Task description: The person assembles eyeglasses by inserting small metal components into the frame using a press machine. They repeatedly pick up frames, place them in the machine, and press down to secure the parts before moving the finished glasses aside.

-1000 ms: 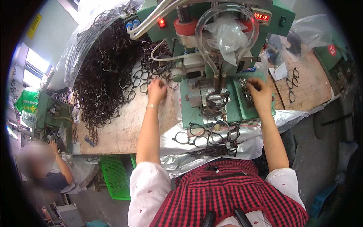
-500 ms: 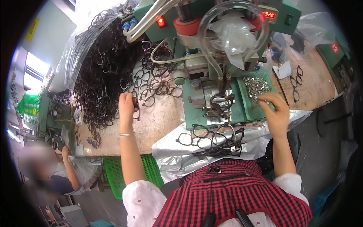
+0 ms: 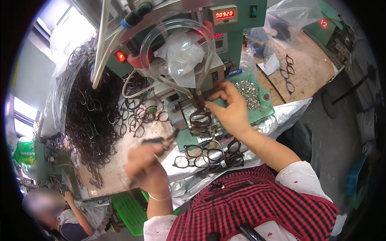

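Note:
My left hand, smeared by motion, is over the bench left of the machine. It grips a dark eyeglass frame, also blurred. My right hand reaches in at the right side of the green press machine; its fingers are curled by the tooling, and what they hold, if anything, is hidden. Right under the tooling, several dark eyeglass frames sit on the machine's base. More dark frames lie on silver sheeting in front of me.
A green tray of small shiny metal parts stands right of the machine. On the left, a big heap of dark eyeglass frames covers the bench. A green basket sits below. Another person works at far left.
My view has turned to the right. My right hand has moved from the tray of metal parts to the machine's tooling. My left hand has brought its eyeglass frame closer to the machine.

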Demonstrator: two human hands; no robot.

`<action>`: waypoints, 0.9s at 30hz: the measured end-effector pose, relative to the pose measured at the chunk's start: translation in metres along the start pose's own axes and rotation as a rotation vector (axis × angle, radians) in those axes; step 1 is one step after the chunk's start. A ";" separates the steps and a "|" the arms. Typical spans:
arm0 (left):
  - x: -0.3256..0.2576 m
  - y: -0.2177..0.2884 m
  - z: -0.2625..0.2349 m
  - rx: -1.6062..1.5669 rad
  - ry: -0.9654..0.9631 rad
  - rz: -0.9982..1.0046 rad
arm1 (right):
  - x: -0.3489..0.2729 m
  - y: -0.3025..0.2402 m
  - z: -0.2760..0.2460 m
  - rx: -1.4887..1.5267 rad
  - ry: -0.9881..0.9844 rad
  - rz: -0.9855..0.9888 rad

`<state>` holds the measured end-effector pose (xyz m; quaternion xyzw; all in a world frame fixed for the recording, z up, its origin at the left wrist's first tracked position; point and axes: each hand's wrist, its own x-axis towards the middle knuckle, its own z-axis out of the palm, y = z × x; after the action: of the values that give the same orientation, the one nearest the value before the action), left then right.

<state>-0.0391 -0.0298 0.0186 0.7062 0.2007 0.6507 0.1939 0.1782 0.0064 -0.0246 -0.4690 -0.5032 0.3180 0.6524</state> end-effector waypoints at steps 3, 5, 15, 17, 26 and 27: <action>-0.018 0.025 0.015 -0.197 -0.375 -0.190 | 0.000 -0.009 0.008 0.126 -0.063 0.043; -0.034 0.037 0.016 -0.494 -0.762 -0.626 | 0.000 -0.012 0.016 0.210 -0.079 0.066; -0.001 -0.002 0.020 0.254 -0.478 0.202 | 0.012 -0.006 -0.052 -0.622 -0.173 -0.229; 0.000 -0.018 0.024 0.293 -0.509 0.253 | 0.010 0.039 -0.073 -1.034 0.023 -0.241; -0.002 -0.039 0.025 0.264 -0.571 0.247 | 0.012 0.071 -0.089 -1.053 0.056 -0.331; -0.005 -0.043 0.026 0.245 -0.560 0.258 | 0.015 0.067 -0.082 -1.056 0.028 -0.383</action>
<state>-0.0152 0.0032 -0.0105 0.8954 0.1251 0.4214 0.0710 0.2651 0.0198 -0.0858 -0.6365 -0.6615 -0.1076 0.3817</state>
